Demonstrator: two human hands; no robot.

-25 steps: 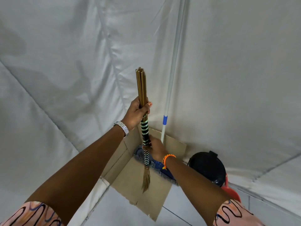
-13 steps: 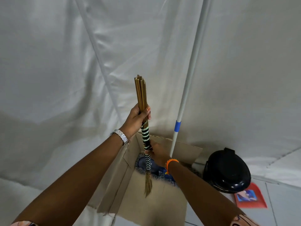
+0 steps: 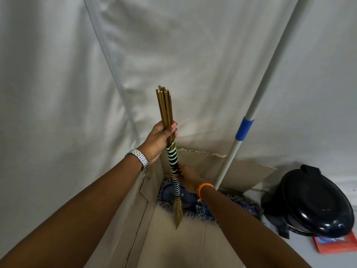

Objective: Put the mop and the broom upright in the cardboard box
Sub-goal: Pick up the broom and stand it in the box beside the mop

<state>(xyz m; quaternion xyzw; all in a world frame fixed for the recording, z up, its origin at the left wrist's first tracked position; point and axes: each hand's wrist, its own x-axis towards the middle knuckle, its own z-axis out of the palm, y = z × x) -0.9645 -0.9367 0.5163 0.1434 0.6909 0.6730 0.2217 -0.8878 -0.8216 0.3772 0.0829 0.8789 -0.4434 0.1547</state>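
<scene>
Over the cardboard box [image 3: 241, 167], left hand [image 3: 160, 139] and right hand [image 3: 190, 177] both grip the stick broom [image 3: 172, 155] — steadying it upright beside the mop [image 3: 257, 105].

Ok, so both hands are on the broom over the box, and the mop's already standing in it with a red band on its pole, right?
Not quite: in the head view the band on the mop pole is blue, not red. Otherwise yes: left hand and right hand grip the broom over the cardboard box.
</scene>
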